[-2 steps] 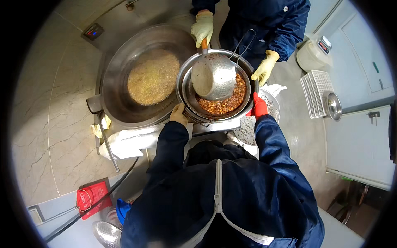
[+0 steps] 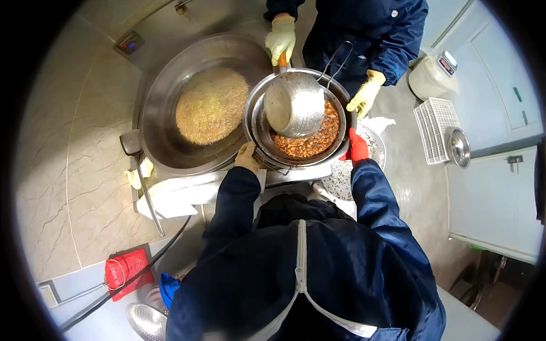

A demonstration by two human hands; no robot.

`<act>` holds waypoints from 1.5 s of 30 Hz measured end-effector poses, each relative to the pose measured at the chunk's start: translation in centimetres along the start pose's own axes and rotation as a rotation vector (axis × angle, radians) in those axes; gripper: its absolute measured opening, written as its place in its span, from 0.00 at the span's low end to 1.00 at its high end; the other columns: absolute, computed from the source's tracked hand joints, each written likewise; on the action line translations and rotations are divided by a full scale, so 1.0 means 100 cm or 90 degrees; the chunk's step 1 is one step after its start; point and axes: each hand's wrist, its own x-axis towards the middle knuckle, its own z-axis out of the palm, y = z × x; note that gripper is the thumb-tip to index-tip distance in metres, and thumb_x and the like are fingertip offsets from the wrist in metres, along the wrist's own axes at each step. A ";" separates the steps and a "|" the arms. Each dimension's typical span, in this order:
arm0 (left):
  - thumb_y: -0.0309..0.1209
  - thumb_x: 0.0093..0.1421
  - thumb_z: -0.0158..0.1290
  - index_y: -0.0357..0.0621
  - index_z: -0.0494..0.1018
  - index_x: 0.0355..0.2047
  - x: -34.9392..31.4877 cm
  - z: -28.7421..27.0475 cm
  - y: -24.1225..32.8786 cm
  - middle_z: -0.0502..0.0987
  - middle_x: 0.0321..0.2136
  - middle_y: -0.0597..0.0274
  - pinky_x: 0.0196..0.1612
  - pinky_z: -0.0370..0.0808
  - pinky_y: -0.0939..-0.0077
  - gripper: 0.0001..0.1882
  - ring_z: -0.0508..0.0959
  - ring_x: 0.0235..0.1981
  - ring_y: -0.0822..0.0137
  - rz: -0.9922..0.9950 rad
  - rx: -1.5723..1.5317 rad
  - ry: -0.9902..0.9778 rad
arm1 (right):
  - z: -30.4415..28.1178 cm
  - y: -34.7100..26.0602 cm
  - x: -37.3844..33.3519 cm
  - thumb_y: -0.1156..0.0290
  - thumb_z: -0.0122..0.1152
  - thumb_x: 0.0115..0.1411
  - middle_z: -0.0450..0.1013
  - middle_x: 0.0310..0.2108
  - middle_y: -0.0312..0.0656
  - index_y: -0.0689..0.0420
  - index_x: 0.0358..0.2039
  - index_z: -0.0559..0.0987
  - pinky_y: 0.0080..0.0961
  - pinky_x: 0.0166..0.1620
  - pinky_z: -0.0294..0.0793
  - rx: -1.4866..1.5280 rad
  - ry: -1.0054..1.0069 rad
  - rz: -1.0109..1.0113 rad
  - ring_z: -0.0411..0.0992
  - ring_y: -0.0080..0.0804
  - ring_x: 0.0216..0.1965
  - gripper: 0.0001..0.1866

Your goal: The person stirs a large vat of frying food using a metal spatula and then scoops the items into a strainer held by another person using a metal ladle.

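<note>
Mvmt vs. prev. frame: minimal; whole view slides slightly R, hands, bowls & dipper keep same rel. positions.
L hand (image 2: pixel 246 158): tan cover, set at near-L rim of bowls; fingers bent, closure on rim hidden, cannot tell.
R hand (image 2: pixel 357 149): red glove, near-R rim; fingers gripping outer edge, thumb twd. wearer.
Nested bowls (image 2: pixel 248 116): metal, betw. fingers of both hands, just ahead of them.
Contents: red-brown chunky mix (image 2: pixel 313 142), glossy, betw. L & R fingers.
Dipper (image 2: pixel 293 105): round metal body, over mix, ahead of & betw. both sets of fingers; wooden handle in co-worker's glove (image 2: pixel 280 38).
Co-worker's other glove (image 2: pixel 367 94): at bowl rim, just beyond R fingers.
Wok (image 2: pixel 159 133): lg., ahead-L of L fingers; frothy amber liquid (image 2: pixel 210 108) at bottom.
Spatula (image 2: pixel 149 193): long-handled, L of L fingers, well apart.
White cloth (image 2: pixel 170 196): L & wearer-side of L fingers.
Round pan (image 2: pixel 341 179): dark-flecked, beside R fingers, partly hidden by R sleeve.
White crate (image 2: pixel 437 128): well R of R fingers.
</note>
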 end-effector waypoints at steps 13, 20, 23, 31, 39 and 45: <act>0.31 0.54 0.51 0.50 0.67 0.29 -0.009 0.008 0.005 0.70 0.25 0.70 0.26 0.73 0.73 0.04 0.71 0.25 0.72 -0.060 -0.005 0.079 | -0.002 0.001 0.002 0.47 0.43 0.56 0.70 0.18 0.42 0.59 0.32 0.72 0.26 0.13 0.71 -0.034 -0.023 -0.017 0.67 0.33 0.11 0.25; 0.29 0.56 0.48 0.47 0.65 0.31 0.001 -0.005 -0.001 0.71 0.27 0.66 0.28 0.75 0.70 0.03 0.73 0.26 0.70 -0.053 -0.013 -0.011 | -0.005 0.002 0.006 0.45 0.47 0.53 0.71 0.23 0.40 0.57 0.37 0.71 0.29 0.12 0.68 -0.037 -0.023 0.015 0.67 0.32 0.15 0.26; 0.30 0.56 0.47 0.47 0.66 0.30 0.002 -0.004 -0.002 0.71 0.24 0.66 0.25 0.75 0.73 0.03 0.73 0.22 0.70 -0.057 0.011 -0.019 | -0.006 0.004 0.008 0.44 0.46 0.53 0.71 0.22 0.40 0.59 0.36 0.72 0.30 0.13 0.68 -0.035 -0.032 0.010 0.66 0.33 0.14 0.27; 0.30 0.57 0.47 0.49 0.66 0.29 -0.006 0.003 0.005 0.69 0.19 0.69 0.17 0.69 0.81 0.02 0.69 0.16 0.75 -0.061 0.037 -0.011 | -0.002 -0.001 0.004 0.45 0.46 0.54 0.70 0.22 0.41 0.62 0.36 0.72 0.29 0.11 0.67 -0.038 -0.020 0.013 0.64 0.32 0.11 0.29; 0.30 0.57 0.46 0.47 0.66 0.30 0.001 -0.004 -0.001 0.69 0.19 0.67 0.18 0.70 0.79 0.03 0.69 0.16 0.74 -0.048 0.033 -0.032 | -0.002 -0.001 0.002 0.46 0.46 0.54 0.70 0.22 0.41 0.62 0.35 0.72 0.29 0.12 0.69 -0.045 -0.021 -0.005 0.65 0.31 0.12 0.28; 0.30 0.55 0.49 0.48 0.67 0.30 0.003 -0.007 -0.003 0.70 0.22 0.66 0.21 0.72 0.73 0.03 0.72 0.20 0.72 -0.068 0.045 -0.004 | -0.002 -0.003 0.003 0.46 0.47 0.54 0.70 0.23 0.41 0.59 0.36 0.72 0.30 0.13 0.69 -0.040 -0.003 0.041 0.66 0.33 0.13 0.26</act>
